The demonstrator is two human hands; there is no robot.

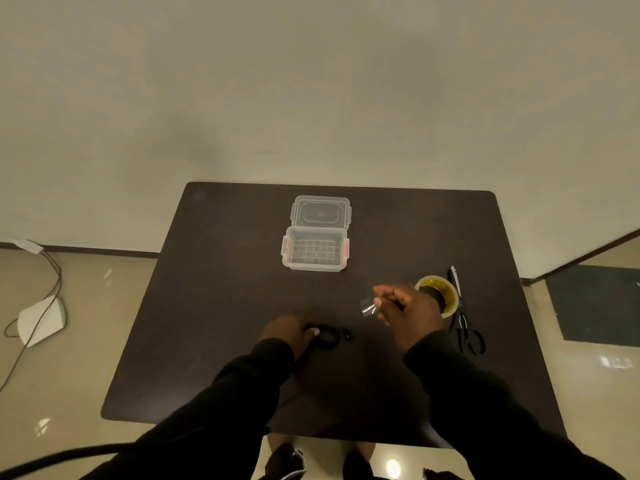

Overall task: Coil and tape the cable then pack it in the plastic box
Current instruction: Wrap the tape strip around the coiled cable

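Cable [329,336]: black, wound into a small tight coil, lying on the dark table [214,306] just below frame centre. One short end with a plug sticks out to the right of the coil. Hard to separate individual loops, black on dark.

Left hand [287,332]: lower centre of frame, pressed down on the left side of the coil. Fingers [313,331] curled closed over the loops, pinning them against the table; one light fingernail shows at the coil's edge.

Right hand [405,306]: right of centre, raised above the table, apart from the coil. Thumb and fingertips pinched shut on a short clear strip of tape [367,306], which hangs off to the left of the fingers and catches a bit of glare. Other fingers loosely folded.

Plastic box [315,249]: clear, upper centre of the table, well apart from both hands. Open, nothing visible inside, ribbed grid on the floor, orange-red latches on the left and right walls. Its lid [321,212] is hinged back behind it, lying flat.

Tape roll [439,294]: yellowish, just right of the right hand, partly hidden by it. Scissors [465,336]: black handles, right edge of table, below the roll. A pen-like item [455,278] lies above them; too small to tell exactly.
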